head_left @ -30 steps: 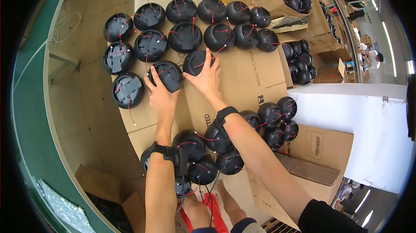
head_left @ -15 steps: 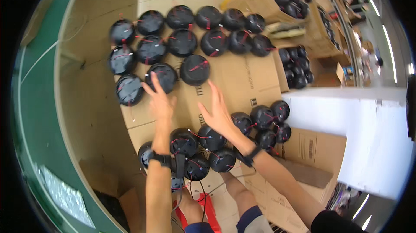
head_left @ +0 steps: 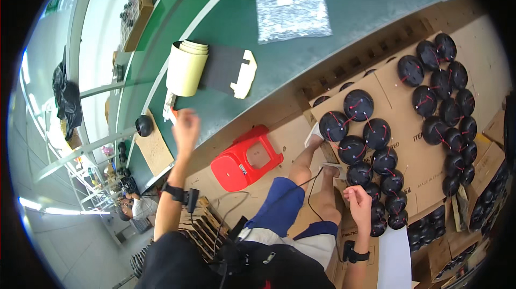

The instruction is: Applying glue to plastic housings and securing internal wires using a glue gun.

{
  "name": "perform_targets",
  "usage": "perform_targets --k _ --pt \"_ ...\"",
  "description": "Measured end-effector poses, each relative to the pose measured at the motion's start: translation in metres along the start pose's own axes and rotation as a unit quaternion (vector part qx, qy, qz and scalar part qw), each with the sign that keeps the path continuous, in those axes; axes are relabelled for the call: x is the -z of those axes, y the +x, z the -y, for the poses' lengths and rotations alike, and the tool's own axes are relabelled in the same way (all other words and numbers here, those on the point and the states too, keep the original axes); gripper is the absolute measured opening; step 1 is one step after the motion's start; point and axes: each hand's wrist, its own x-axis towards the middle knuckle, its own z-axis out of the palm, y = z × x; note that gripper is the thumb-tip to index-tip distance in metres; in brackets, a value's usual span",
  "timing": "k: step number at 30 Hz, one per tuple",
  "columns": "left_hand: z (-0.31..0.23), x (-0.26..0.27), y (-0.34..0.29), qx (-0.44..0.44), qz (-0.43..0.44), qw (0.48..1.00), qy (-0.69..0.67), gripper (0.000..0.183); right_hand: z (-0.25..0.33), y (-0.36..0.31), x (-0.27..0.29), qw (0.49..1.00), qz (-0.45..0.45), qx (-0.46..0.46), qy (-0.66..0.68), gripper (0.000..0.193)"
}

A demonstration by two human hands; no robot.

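My left hand (head_left: pixel 186 128) is over the near edge of the green table (head_left: pixel 236 114). Its fingers are bent and blurred, so its grip cannot be made out. Close to its fingertips is a small white and orange item (head_left: pixel 171 109), beside a roll of pale yellow sheet (head_left: pixel 186 70) with a dark face. My right hand (head_left: pixel 358 203) hangs with loosely curled fingers, and nothing shows in them. Beside it, black domes (head_left: pixel 359 173) with red wires stand in rows on a cardboard sheet (head_left: pixel 400 128).
A red plastic stool (head_left: pixel 228 171) stands on the floor before the table. A clear bag of small silvery parts (head_left: pixel 293 7) lies on the table. One black dome (head_left: pixel 144 125) sits near a brown board (head_left: pixel 154 149). Cables run across my lap.
My view has swung left, from the domes to the green table. Both hands have come away from the domes they were near; the left is now at the table, the right lower by my side.
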Motion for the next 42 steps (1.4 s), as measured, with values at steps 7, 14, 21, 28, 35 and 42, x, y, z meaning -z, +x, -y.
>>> perform_targets --k 7,14,21,28,35,42 --pt "0.309 0.073 0.018 0.389 -0.069 0.905 0.158 0.082 0.097 0.094 -0.061 0.902 -0.126 0.269 -0.314 0.023" --pt "0.399 0.033 0.063 0.553 -0.129 0.823 0.024 0.101 0.202 0.270 -0.201 0.755 -0.111 0.493 -0.417 0.043" --pt "0.436 0.047 0.065 0.321 -0.153 0.930 0.095 0.076 0.193 0.286 -0.212 0.666 -0.156 0.516 -0.515 0.052" --pt "0.358 -0.126 0.114 -0.008 0.035 0.984 -0.176 0.074 0.184 0.304 -0.228 0.643 -0.146 0.570 -0.490 0.047" --pt "0.128 -0.128 0.063 -0.087 0.153 0.942 -0.284 0.088 0.185 0.298 -0.187 0.667 -0.155 0.590 -0.427 0.062" --pt "-0.032 0.036 0.040 -0.215 0.117 0.950 -0.193 0.105 0.166 0.282 -0.181 0.759 -0.170 0.561 -0.284 0.050"
